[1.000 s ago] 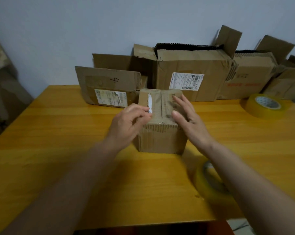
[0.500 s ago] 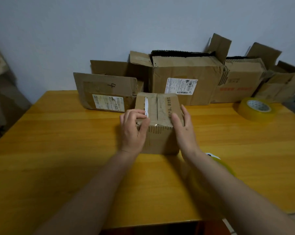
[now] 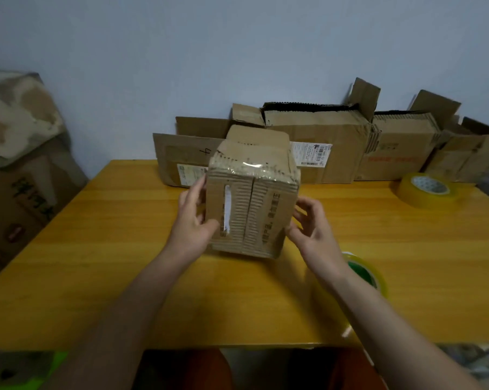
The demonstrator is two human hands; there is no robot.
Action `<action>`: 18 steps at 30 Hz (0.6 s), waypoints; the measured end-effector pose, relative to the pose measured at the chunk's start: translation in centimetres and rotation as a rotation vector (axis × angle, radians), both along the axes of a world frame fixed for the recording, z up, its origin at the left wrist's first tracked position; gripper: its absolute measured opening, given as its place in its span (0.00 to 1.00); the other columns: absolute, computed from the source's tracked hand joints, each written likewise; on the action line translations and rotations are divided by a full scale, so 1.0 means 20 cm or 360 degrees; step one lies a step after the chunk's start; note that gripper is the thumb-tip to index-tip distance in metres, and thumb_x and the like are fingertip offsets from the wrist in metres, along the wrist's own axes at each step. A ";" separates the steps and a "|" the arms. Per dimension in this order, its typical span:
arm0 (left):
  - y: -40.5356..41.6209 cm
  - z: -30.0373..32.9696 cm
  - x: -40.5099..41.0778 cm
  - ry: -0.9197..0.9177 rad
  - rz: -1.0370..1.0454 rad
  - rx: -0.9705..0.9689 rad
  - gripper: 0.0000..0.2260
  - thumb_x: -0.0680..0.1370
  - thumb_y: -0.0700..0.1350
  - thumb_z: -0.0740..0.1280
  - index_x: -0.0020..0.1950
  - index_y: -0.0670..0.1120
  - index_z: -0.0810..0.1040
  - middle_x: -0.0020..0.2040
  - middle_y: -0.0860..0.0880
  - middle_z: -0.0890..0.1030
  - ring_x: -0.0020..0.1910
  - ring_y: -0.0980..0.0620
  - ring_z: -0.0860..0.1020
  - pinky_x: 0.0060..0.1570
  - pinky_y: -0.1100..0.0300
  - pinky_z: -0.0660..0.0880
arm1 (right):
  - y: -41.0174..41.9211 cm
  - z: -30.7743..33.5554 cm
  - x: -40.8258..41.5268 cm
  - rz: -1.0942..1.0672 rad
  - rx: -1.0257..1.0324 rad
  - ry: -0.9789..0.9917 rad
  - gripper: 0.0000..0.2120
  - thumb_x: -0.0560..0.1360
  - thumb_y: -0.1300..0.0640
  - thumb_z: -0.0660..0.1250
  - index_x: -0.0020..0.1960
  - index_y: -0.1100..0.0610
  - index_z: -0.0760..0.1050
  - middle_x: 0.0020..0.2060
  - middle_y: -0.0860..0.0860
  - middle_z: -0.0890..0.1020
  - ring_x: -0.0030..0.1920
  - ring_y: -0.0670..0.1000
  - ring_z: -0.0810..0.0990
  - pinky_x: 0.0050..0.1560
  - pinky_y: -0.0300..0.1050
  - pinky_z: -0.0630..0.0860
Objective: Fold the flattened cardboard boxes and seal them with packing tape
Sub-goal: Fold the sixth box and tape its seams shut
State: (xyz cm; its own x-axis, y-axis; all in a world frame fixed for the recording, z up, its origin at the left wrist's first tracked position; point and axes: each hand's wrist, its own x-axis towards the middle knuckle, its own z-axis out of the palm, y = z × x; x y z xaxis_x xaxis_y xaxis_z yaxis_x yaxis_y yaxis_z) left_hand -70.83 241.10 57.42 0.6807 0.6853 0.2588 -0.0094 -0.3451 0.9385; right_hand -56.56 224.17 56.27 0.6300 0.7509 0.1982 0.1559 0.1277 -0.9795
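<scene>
The small cardboard box [image 3: 253, 204] is near the middle of the yellow wooden tabletop [image 3: 102, 266], tipped up so its seamed face looks toward the person and its long axis runs roughly upright, leaning a little to the right. A strip of clear tape [image 3: 251, 167] shines across its upper edge, and a white strip [image 3: 227, 208] runs down the left half of the near face.

The left hand [image 3: 194, 223] holds the box's left side, thumb on the near face and fingers curled round the left edge. The right hand [image 3: 312, 223] is at the lower right edge, thumb touching the corner and fingers loosely curled; whether those fingers touch the box I cannot tell.

Two rolls of yellow packing tape are in view: one [image 3: 364, 273] near the front right edge, partly behind the right forearm, the other [image 3: 426, 190] toward the back right corner.

Along the back edge, against a pale blue wall [image 3: 181, 52], stand flattened and open boxes [image 3: 322, 136]; at least five show, though overlaps blur the count. Left of the table is a large carton [image 3: 18, 175].
</scene>
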 end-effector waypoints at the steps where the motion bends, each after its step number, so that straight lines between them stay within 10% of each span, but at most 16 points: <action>1: -0.02 -0.01 -0.04 -0.0005 0.0015 -0.0011 0.32 0.76 0.28 0.63 0.71 0.57 0.63 0.67 0.51 0.65 0.65 0.56 0.69 0.59 0.64 0.74 | -0.01 0.01 -0.02 0.0023 -0.0069 -0.0058 0.24 0.76 0.70 0.62 0.66 0.50 0.65 0.61 0.42 0.73 0.62 0.39 0.73 0.54 0.31 0.75; 5: -0.06 -0.04 -0.17 -0.0184 0.0135 -0.0463 0.06 0.82 0.39 0.58 0.55 0.48 0.72 0.54 0.47 0.79 0.61 0.43 0.76 0.49 0.61 0.76 | -0.02 0.01 -0.07 -0.0038 -0.0268 -0.0021 0.12 0.79 0.70 0.56 0.59 0.61 0.71 0.58 0.55 0.77 0.60 0.53 0.76 0.59 0.49 0.77; 9: -0.06 0.02 -0.25 0.0136 0.0128 -0.0409 0.28 0.72 0.67 0.58 0.60 0.48 0.76 0.55 0.53 0.82 0.55 0.56 0.79 0.53 0.58 0.75 | -0.04 0.08 -0.08 0.0017 -0.0353 0.0113 0.22 0.79 0.43 0.55 0.61 0.59 0.72 0.55 0.52 0.80 0.55 0.52 0.80 0.53 0.50 0.80; 13: -0.08 0.09 -0.28 0.0322 0.0049 -0.0218 0.16 0.79 0.54 0.64 0.66 0.56 0.73 0.62 0.56 0.78 0.57 0.61 0.78 0.49 0.66 0.76 | -0.05 0.13 -0.09 0.0030 -0.0402 -0.0095 0.16 0.78 0.44 0.62 0.60 0.52 0.72 0.54 0.48 0.80 0.54 0.46 0.79 0.54 0.49 0.79; 18: -0.11 0.02 -0.37 0.0150 0.0109 0.0038 0.24 0.75 0.37 0.70 0.63 0.61 0.71 0.65 0.54 0.75 0.60 0.62 0.75 0.53 0.70 0.75 | -0.07 0.04 -0.14 0.0014 -0.0240 -0.0380 0.14 0.74 0.63 0.68 0.57 0.54 0.69 0.57 0.45 0.76 0.58 0.44 0.77 0.51 0.41 0.80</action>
State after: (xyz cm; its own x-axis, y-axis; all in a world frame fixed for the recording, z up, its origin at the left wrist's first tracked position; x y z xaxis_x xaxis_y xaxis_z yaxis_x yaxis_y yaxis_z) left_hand -78.28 238.81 57.77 0.6544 0.7255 0.2130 0.1027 -0.3644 0.9256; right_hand -59.30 222.85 57.07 0.5721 0.7885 0.2257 0.3843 -0.0146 -0.9231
